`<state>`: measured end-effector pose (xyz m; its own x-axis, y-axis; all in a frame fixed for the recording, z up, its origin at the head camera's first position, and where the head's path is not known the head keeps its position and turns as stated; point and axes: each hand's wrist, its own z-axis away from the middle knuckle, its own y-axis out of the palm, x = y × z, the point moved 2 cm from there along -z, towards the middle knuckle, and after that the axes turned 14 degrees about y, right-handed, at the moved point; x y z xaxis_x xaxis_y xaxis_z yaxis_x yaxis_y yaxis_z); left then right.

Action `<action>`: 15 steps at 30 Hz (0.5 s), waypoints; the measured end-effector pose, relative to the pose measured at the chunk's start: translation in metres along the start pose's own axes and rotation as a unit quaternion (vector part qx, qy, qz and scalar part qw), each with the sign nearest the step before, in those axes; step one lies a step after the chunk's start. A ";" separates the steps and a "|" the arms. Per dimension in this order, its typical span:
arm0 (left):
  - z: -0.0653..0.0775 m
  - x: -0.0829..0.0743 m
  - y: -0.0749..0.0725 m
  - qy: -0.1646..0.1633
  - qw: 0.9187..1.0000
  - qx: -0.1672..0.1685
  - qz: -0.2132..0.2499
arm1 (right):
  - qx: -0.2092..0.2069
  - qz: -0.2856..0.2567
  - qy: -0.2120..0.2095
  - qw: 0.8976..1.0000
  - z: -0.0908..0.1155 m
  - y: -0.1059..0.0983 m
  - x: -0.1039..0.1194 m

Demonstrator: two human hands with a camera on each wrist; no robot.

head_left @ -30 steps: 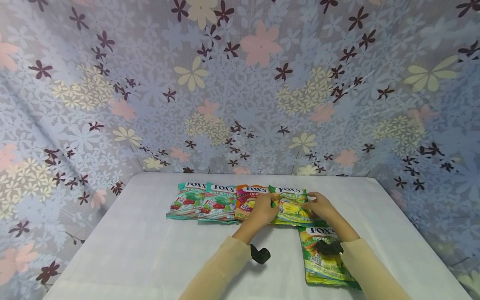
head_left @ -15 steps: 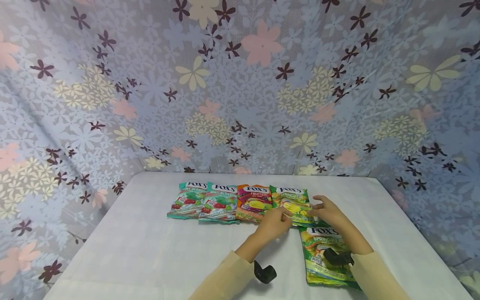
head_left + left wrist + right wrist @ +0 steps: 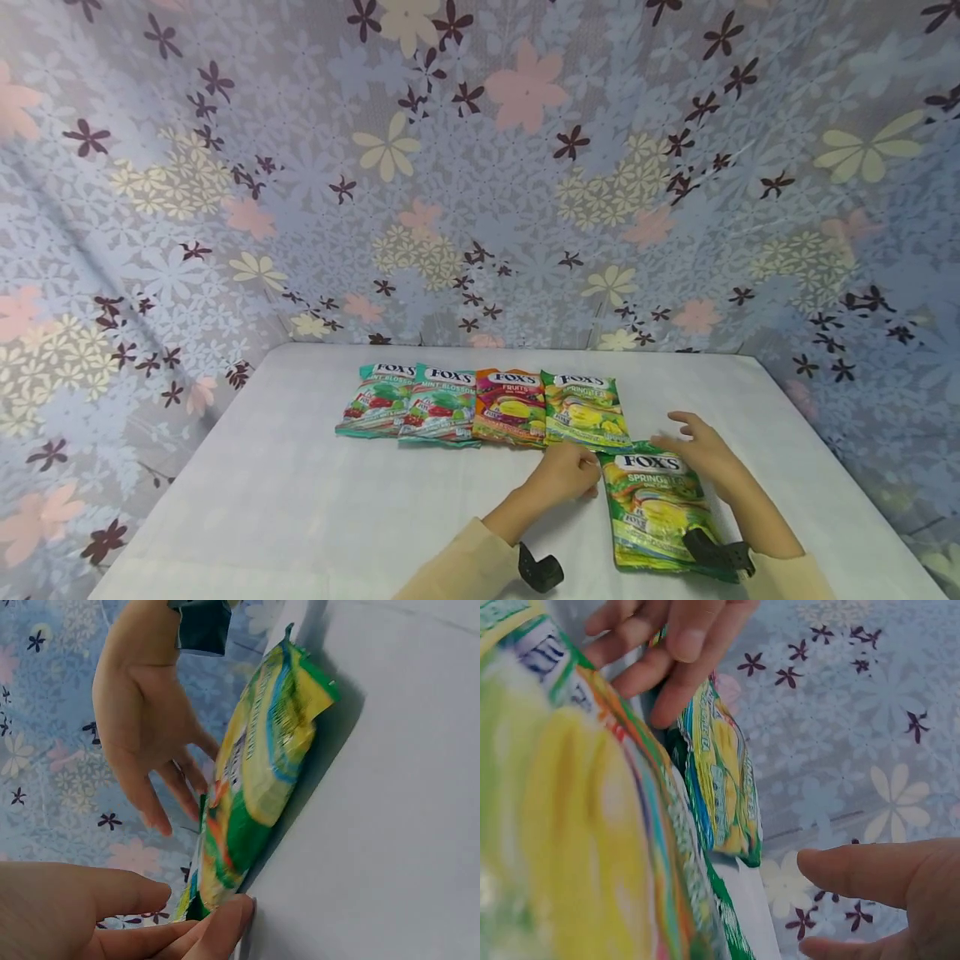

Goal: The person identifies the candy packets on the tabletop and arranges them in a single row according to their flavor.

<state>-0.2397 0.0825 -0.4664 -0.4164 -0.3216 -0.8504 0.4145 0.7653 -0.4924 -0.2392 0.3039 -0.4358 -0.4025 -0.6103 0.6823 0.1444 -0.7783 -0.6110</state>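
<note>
A green Spring Tea candy bag lies in front of a row of bags. By its upper left corner is my left hand, fingers loosely bent and thumb apart in the left wrist view; I cannot tell whether it touches the bag. My right hand hovers over the bag's upper right side, fingers relaxed and nothing held. Another Spring Tea bag ends the row on the right, beside an orange Fruits candy bag. The right wrist view shows the front bag up close, with the left hand beyond.
Two teal Mint Blossom candy bags overlap at the row's left end. The white table backs onto a flowered cloth wall. Each wrist carries a black camera strap.
Both hands have let go of the Spring Tea bag in the row and come back toward the front bag. The left moved right and nearer; the right moved right and nearer. The bags stay put.
</note>
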 end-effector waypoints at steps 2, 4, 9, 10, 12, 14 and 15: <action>0.002 0.001 0.003 -0.008 1.000 0.009 0.007 | 0.000 0.009 0.002 1.000 0.004 -0.002 -0.007; 0.004 0.001 0.006 -0.015 1.000 0.019 0.017 | 0.000 0.016 0.010 1.000 0.007 -0.003 -0.012; 0.007 -0.002 0.012 -0.019 0.999 0.035 0.034 | 0.001 0.033 0.051 0.998 0.013 -0.004 -0.024; 0.008 -0.002 0.012 -0.022 0.999 0.035 0.036 | 0.004 0.037 0.059 0.998 0.014 -0.004 -0.026; 0.009 -0.003 0.013 -0.027 0.998 0.036 0.037 | 0.012 0.043 0.075 0.996 0.016 -0.003 -0.031; 0.011 -0.003 0.013 -0.034 0.998 0.038 0.048 | 0.025 0.046 0.084 0.995 0.019 -0.002 -0.034; 0.011 -0.003 0.014 -0.037 0.997 0.040 0.053 | 0.032 0.046 0.087 0.995 0.021 -0.001 -0.036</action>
<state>-0.2237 0.0874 -0.4728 -0.3063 -0.2836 -0.9087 0.5173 0.7518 -0.4090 -0.2059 0.3239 -0.4512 -0.5349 -0.6493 0.5406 0.2428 -0.7310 -0.6377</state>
